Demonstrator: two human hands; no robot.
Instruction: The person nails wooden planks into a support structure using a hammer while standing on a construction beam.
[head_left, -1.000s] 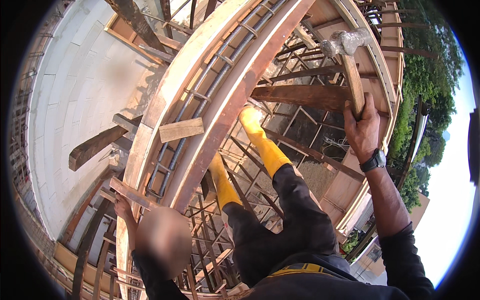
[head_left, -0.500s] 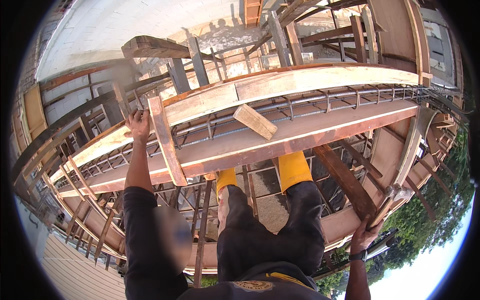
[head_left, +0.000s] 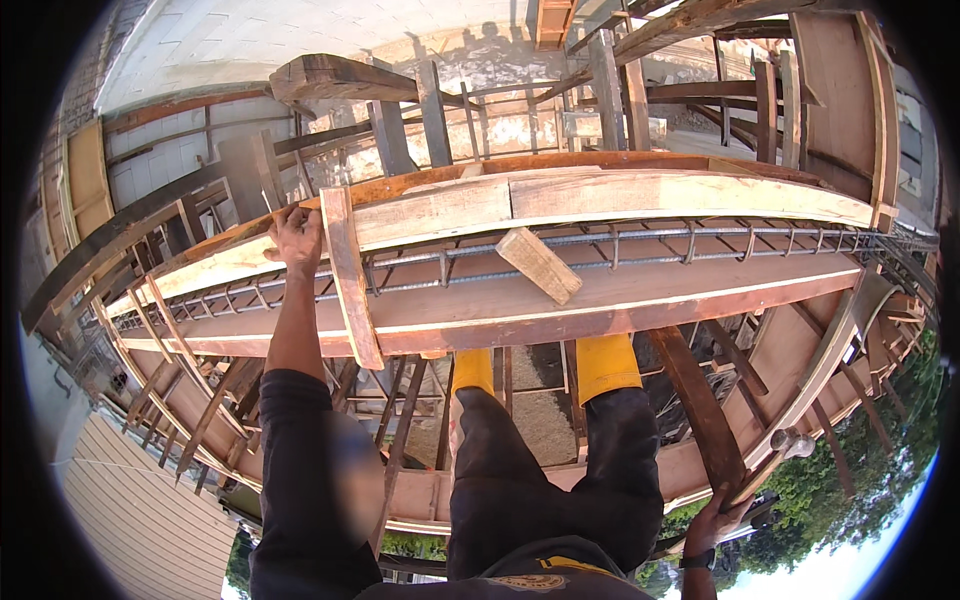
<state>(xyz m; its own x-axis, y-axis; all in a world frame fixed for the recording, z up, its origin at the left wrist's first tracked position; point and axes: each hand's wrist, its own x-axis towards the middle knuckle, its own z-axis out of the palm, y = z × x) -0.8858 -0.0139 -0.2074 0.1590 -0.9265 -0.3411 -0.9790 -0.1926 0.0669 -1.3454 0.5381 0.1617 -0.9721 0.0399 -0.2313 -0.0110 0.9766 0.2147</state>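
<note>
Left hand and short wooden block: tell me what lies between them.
Head view: a wooden crosspiece beside the left hand, then a stretch of steel rebar.

From my distant post I am seeing the long, curving wooden formwork [head_left: 700, 276] cradling a cage of steel bars [head_left: 691, 243] between its side boards [head_left: 620, 196], while a narrow crosspiece [head_left: 351, 280] is bridging both boards and a short wood block [head_left: 538, 266] is lying aslant over the cage.

text: none legible | shirt emblem [head_left: 530, 582]: print too small
</note>
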